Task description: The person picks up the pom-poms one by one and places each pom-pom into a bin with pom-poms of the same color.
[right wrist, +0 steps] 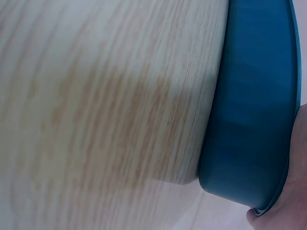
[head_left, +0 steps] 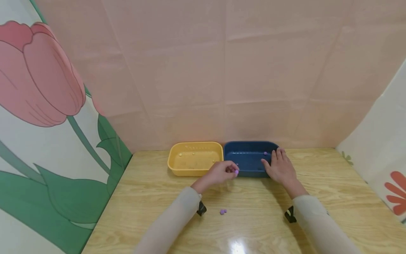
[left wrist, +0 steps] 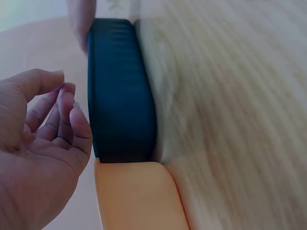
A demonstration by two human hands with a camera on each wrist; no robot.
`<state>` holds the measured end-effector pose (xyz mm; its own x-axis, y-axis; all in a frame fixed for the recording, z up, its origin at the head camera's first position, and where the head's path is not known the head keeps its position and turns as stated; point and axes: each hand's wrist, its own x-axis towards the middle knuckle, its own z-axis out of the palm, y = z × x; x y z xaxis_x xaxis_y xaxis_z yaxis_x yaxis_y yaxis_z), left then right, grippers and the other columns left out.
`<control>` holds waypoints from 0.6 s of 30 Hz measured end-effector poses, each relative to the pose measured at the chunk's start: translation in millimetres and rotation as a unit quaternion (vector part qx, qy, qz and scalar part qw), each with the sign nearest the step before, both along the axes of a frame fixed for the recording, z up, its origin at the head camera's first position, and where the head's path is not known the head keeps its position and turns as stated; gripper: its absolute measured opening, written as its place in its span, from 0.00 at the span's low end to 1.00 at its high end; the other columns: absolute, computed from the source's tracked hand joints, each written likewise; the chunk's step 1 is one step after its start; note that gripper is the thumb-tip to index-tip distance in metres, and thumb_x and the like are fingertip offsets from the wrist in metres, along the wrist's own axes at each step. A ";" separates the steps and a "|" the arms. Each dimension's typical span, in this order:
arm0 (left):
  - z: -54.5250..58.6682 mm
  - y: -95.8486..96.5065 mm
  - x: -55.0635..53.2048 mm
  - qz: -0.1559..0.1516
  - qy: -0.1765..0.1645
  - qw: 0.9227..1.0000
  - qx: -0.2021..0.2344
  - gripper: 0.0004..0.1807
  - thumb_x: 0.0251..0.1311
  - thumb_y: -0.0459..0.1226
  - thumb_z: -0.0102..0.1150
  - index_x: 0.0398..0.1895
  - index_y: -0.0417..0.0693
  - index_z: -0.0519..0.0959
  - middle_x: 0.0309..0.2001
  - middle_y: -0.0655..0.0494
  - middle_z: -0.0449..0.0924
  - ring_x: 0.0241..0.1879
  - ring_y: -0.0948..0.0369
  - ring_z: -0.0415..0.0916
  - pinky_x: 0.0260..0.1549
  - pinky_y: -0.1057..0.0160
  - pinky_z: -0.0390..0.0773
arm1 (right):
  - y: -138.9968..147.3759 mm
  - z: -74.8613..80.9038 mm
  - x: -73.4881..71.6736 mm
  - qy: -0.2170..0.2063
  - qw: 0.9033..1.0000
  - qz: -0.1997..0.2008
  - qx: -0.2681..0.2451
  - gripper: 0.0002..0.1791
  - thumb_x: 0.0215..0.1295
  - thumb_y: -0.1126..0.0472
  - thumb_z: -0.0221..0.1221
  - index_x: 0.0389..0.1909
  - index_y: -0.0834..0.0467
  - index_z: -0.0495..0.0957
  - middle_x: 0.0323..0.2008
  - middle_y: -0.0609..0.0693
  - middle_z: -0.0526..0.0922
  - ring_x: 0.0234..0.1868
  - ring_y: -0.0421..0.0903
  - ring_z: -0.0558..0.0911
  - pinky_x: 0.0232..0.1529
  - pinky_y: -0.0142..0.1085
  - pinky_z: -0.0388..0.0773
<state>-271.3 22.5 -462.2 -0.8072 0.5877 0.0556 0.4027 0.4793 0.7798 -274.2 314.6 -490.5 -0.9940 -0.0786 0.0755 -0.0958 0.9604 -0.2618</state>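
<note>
My left hand [head_left: 222, 171] pinches a small purple ball [head_left: 236, 171] between thumb and fingertips, over the near rim of the blue tray [head_left: 250, 174]. The left wrist view shows the curled fingers of the left hand [left wrist: 45, 122] beside the tray's outer wall, with the ball mostly hidden. My right hand [head_left: 280, 167] rests with extended fingers on the right end of the blue tray. One purple ball [head_left: 265, 153] lies inside that tray near the right fingers. Two more purple balls [head_left: 222, 212] sit together on the wooden table [head_left: 253, 218], between the forearms.
A yellow tray [head_left: 194, 173] stands against the blue tray's left end, with several small yellowish balls in it. Behind both trays hangs a pink creased cloth [head_left: 222, 88]. A panel with a printed tulip [head_left: 50, 77] borders the table on the left.
</note>
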 end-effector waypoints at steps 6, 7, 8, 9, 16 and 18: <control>5.8 7.3 -8.7 0.004 0.008 1.000 -0.005 0.09 0.69 0.42 0.63 0.47 0.51 0.84 0.36 0.65 0.80 0.35 0.68 0.74 0.35 0.71 0.76 | -0.4 0.9 1.3 0.007 1.000 -0.002 -0.001 0.49 0.80 0.36 0.32 0.74 0.80 0.44 0.75 0.79 0.40 0.77 0.73 0.41 0.75 0.63 0.42; 6.3 8.4 -10.3 0.005 0.009 1.000 -0.006 0.09 0.69 0.43 0.63 0.47 0.51 0.84 0.36 0.65 0.80 0.35 0.68 0.74 0.35 0.71 0.76 | -0.1 0.5 1.3 0.007 1.000 -0.002 0.000 0.49 0.80 0.36 0.32 0.74 0.80 0.43 0.75 0.79 0.40 0.77 0.73 0.41 0.75 0.62 0.42; 6.6 9.7 -12.0 0.005 0.010 1.000 -0.007 0.09 0.70 0.43 0.63 0.47 0.51 0.84 0.36 0.65 0.80 0.36 0.68 0.74 0.35 0.71 0.76 | 0.1 0.0 1.0 0.007 1.000 -0.003 0.000 0.49 0.80 0.36 0.31 0.74 0.80 0.43 0.76 0.78 0.40 0.77 0.73 0.41 0.75 0.62 0.42; 7.0 10.9 -13.7 0.005 0.010 1.000 -0.006 0.09 0.70 0.43 0.62 0.47 0.50 0.84 0.36 0.65 0.80 0.36 0.68 0.75 0.36 0.71 0.76 | -0.1 -0.2 1.1 0.007 1.000 -0.002 0.000 0.49 0.80 0.36 0.31 0.74 0.80 0.43 0.75 0.78 0.40 0.77 0.73 0.41 0.75 0.62 0.42; 6.8 21.0 -29.2 0.012 0.017 1.000 0.001 0.08 0.70 0.41 0.62 0.46 0.50 0.83 0.37 0.63 0.80 0.37 0.67 0.75 0.36 0.71 0.77 | 0.2 -2.5 -0.1 0.006 1.000 -0.006 -0.007 0.49 0.80 0.36 0.32 0.74 0.80 0.44 0.75 0.79 0.38 0.77 0.73 0.40 0.75 0.62 0.42; 8.2 24.1 -32.9 0.015 0.018 1.000 0.003 0.06 0.70 0.40 0.63 0.45 0.50 0.83 0.37 0.62 0.81 0.37 0.67 0.75 0.37 0.71 0.77 | 0.0 -3.2 -0.7 0.009 1.000 -0.008 -0.006 0.49 0.80 0.36 0.32 0.74 0.80 0.45 0.75 0.79 0.39 0.77 0.73 0.40 0.75 0.62 0.42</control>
<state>-304.2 46.5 -454.0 -0.8218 0.5630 0.0883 0.4164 0.4875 0.7674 -275.0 314.6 -493.7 -0.9937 -0.0613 0.0942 -0.0850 0.9584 -0.2723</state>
